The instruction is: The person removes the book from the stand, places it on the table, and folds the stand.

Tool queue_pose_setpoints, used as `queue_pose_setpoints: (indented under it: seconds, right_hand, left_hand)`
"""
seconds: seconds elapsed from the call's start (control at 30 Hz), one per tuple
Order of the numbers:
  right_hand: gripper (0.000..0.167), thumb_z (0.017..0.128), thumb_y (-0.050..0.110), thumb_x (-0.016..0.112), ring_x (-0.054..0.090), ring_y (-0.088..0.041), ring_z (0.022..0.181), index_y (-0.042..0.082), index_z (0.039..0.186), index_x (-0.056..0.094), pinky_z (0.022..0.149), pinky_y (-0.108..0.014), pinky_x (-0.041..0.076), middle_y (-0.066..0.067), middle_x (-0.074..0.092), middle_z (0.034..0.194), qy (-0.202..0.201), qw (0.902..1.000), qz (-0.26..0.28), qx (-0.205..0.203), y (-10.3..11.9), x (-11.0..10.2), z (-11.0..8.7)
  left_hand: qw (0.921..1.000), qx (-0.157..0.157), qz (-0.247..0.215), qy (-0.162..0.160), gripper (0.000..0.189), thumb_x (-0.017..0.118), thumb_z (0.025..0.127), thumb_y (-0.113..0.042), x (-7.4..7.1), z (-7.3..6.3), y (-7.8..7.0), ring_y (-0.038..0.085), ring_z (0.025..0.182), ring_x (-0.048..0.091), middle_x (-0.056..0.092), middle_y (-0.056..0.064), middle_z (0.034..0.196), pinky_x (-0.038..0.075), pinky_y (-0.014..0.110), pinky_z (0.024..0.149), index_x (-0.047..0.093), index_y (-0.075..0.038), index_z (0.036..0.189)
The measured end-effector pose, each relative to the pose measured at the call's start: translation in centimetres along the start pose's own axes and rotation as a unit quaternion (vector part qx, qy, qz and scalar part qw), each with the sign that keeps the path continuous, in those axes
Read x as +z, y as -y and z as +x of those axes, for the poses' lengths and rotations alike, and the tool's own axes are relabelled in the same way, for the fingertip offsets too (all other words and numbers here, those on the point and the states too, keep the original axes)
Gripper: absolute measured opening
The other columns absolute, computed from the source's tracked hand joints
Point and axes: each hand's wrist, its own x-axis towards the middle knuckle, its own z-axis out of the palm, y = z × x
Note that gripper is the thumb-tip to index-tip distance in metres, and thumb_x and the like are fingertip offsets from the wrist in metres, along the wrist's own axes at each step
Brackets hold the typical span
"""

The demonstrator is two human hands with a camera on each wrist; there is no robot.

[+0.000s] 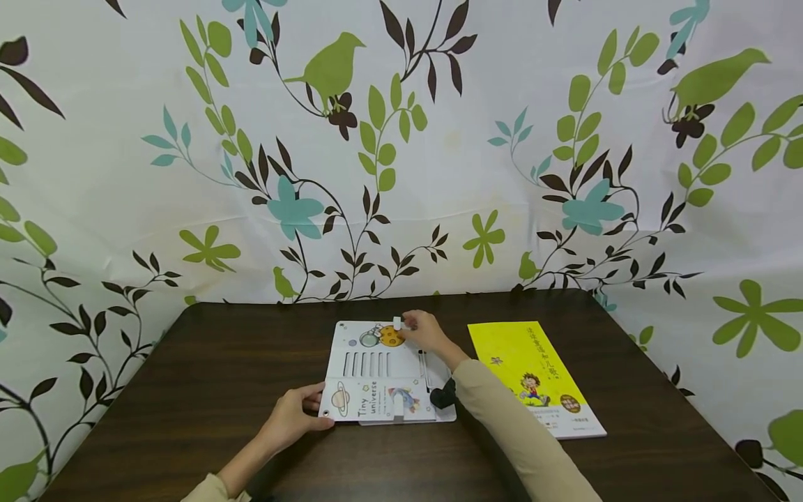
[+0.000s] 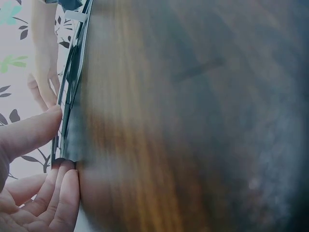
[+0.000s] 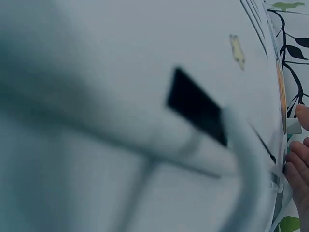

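Observation:
A white book stand [image 1: 370, 352] printed with planets and the words "Tiny universe" lies on the dark wooden table. My left hand [image 1: 291, 417] grips its lower left corner; in the left wrist view the thumb is on one side of the thin panel and the fingers on the other. At the top edge, my right hand [image 1: 429, 331] pinches the stand beside a small white clip [image 1: 397, 323], near the orange planet picture. Another white clip [image 1: 398, 404] sits on the lower ledge. The right wrist view is blurred close up.
A yellow book [image 1: 533, 369] lies on the table to the right, partly behind my right forearm. A black round thing [image 1: 442, 396] is at the stand's right edge, by my right wrist. Behind the table [image 1: 219, 376] hangs a leaf-and-bird patterned cloth [image 1: 439, 174].

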Motion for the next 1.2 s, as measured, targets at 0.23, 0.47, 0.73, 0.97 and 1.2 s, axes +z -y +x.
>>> queue_pose_setpoints:
  seconds: [0.23, 0.47, 0.73, 0.97, 1.2]
  right_hand:
    - [0.036, 0.083, 0.012, 0.065, 0.057, -0.024, 0.090, -0.006, 0.113, 0.059, 0.079, -0.036, 0.049, -0.014, 0.061, 0.099, -0.007, 0.9993, -0.035, -0.009, 0.2, 0.1, 0.3]
    - [0.032, 0.084, 0.013, 0.064, 0.056, -0.024, 0.089, -0.005, 0.110, 0.060, 0.080, -0.036, 0.049, -0.014, 0.060, 0.099, -0.001, 0.9991, -0.043, -0.003, 0.4, 0.1, 0.3]
    - [0.031, 0.084, 0.012, 0.064, 0.056, -0.025, 0.092, -0.005, 0.109, 0.059, 0.081, -0.037, 0.047, -0.014, 0.060, 0.100, -0.003, 0.9990, -0.044, 0.007, 0.4, -0.1, 0.1]
    - [0.031, 0.084, 0.012, 0.064, 0.056, -0.025, 0.093, -0.005, 0.110, 0.059, 0.082, -0.036, 0.048, -0.014, 0.060, 0.101, 0.002, 0.9990, -0.042, 0.013, 0.6, -0.3, -0.3]
    - [0.037, 0.083, 0.015, 0.065, 0.056, -0.027, 0.098, -0.004, 0.114, 0.057, 0.084, -0.038, 0.047, -0.015, 0.060, 0.107, 0.025, 0.9993, -0.010, 0.028, 1.0, -1.9, -1.3]
  left_hand:
    - [1.0000, -0.001, -0.002, -0.002, 0.070, 0.083, 0.058, -0.006, 0.2, 0.0, 0.0, 0.016, 0.079, 0.060, 0.062, 0.007, 0.087, 0.045, 0.020, 0.058, 0.053, 0.012, 0.119]
    - [1.0000, 0.002, -0.001, -0.004, 0.070, 0.083, 0.057, -0.005, 0.3, 0.0, -0.1, 0.016, 0.078, 0.060, 0.062, 0.006, 0.086, 0.045, 0.020, 0.058, 0.053, 0.012, 0.118]
    - [1.0000, 0.006, -0.002, -0.004, 0.069, 0.083, 0.058, -0.005, 0.5, 0.0, -0.2, 0.016, 0.078, 0.060, 0.062, 0.006, 0.086, 0.045, 0.020, 0.058, 0.053, 0.011, 0.118]
    - [1.0000, 0.002, -0.002, -0.003, 0.069, 0.082, 0.058, -0.005, 0.6, 0.0, -0.3, 0.016, 0.079, 0.060, 0.062, 0.006, 0.087, 0.045, 0.021, 0.058, 0.053, 0.012, 0.118]
    - [0.9996, 0.015, -0.001, 0.024, 0.068, 0.081, 0.061, -0.005, 0.1, 0.1, -0.2, 0.018, 0.080, 0.060, 0.061, 0.008, 0.089, 0.046, 0.021, 0.059, 0.051, 0.014, 0.119]
